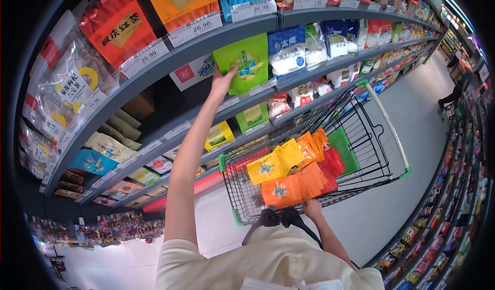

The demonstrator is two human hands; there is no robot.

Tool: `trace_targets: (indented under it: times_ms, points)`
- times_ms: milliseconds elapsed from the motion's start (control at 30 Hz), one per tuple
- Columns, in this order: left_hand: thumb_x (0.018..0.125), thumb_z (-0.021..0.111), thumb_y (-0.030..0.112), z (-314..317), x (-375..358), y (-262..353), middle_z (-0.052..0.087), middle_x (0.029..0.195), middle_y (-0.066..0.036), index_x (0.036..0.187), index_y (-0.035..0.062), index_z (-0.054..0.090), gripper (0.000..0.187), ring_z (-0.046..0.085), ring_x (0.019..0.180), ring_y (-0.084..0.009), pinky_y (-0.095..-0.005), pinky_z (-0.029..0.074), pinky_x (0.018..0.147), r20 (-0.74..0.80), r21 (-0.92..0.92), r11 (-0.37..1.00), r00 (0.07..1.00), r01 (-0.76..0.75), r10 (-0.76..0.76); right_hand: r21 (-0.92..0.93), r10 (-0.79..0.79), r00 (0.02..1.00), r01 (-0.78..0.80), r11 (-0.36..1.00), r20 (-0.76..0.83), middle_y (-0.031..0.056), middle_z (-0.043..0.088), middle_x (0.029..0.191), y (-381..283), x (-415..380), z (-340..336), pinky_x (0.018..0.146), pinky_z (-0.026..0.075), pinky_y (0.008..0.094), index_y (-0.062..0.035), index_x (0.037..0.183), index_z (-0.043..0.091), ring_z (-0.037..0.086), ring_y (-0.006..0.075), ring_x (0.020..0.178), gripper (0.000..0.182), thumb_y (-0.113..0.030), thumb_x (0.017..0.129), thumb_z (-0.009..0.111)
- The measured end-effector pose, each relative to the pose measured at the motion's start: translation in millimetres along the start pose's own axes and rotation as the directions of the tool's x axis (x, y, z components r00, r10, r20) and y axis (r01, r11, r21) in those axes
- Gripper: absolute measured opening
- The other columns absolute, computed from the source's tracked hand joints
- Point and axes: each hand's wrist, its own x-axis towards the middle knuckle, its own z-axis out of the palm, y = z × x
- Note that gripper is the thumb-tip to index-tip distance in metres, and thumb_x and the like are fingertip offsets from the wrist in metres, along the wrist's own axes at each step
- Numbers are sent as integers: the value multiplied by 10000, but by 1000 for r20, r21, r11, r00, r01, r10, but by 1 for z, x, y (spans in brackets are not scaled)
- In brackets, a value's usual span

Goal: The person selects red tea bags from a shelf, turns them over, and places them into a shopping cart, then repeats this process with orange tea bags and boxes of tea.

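Note:
My left hand [223, 83] is stretched up to the shelf, its thumb and fingers closed on the lower left edge of a bright green tea pouch [250, 58]. The pouch stands upright at the front of the shelf. My right hand [311, 207] is curled at the near rim of the shopping cart [234, 197], close beside the orange pouches [281, 191]. Inside the cart lie yellow pouches [265, 169], more orange ones and red pouches [332, 163]. Part of the right fingers is hidden.
Price tags line the curved shelf edge [178, 47]. Red [117, 29] and orange tea bags [180, 4] stand above; white bags [286, 58] sit right of the green pouch. Another stocked shelf [438, 218] runs along the right. A person [458, 89] is farther down the aisle.

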Motion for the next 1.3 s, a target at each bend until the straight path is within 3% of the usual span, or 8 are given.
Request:
trace_targets:
  times_ms: [167,333,400,500,800,1067,1200,1300]
  points:
    - [837,549,342,12,-9,-12,413,1228,-166,1272,-13,275,625,413,1128,-231,-301,318,939,79,189,978,994,-92,78,-13,18,1000,-18,1000,24,155,617,686,-4,-1,-3,579,485,423,-117,901,613,613,316,633,188,-228,771,534]
    - [887,422,408,-10,15,-15,400,1291,-102,1318,41,294,580,377,1178,-214,-305,266,981,-175,-429,894,983,-132,61,-32,39,999,-38,999,33,156,617,691,-7,0,-7,577,485,421,-114,885,609,613,315,636,177,-227,769,536]
    - [882,458,387,-24,47,-21,419,1278,-69,1297,55,323,549,390,1163,-195,-319,283,968,-441,-286,939,896,-189,46,-38,38,999,-36,999,38,156,616,694,-9,-2,-7,576,484,421,-111,883,606,613,314,640,175,-225,769,536]
    - [891,459,252,-29,68,-23,450,1230,-129,1255,4,369,449,436,1108,-212,-316,321,927,-300,-81,901,873,-426,385,-25,36,999,-35,999,29,155,617,703,-4,-1,-1,569,483,422,-109,885,602,615,309,642,175,-222,769,537]
    - [852,462,115,-19,78,-41,553,1089,-139,1119,-27,506,306,507,1002,-196,-283,370,854,-217,-184,970,969,-159,117,-33,9,1000,-9,999,5,147,620,725,-6,-3,0,560,486,409,-105,884,600,613,301,627,179,-220,755,553]
    - [826,438,87,-7,57,-41,577,1034,-160,1054,-10,544,270,530,975,-264,-310,381,834,-423,161,971,877,-175,228,-58,10,1000,-9,998,24,147,627,754,-9,0,0,567,479,429,-108,888,602,613,308,637,181,-224,784,510]
    - [847,448,175,-11,39,-11,522,1144,-211,1152,-18,494,364,463,1106,-274,-305,334,910,-282,23,999,959,-33,38,-69,2,1000,-1,998,14,141,628,760,-11,2,-1,572,478,431,-111,878,604,611,317,648,177,-223,787,502]
    - [829,543,320,-11,32,-15,591,1001,-189,1057,-5,543,398,558,925,-274,-328,405,791,-300,41,999,954,-12,24,-63,5,999,-3,998,33,146,626,746,-13,1,-5,576,475,428,-113,882,613,609,322,651,186,-229,787,503]
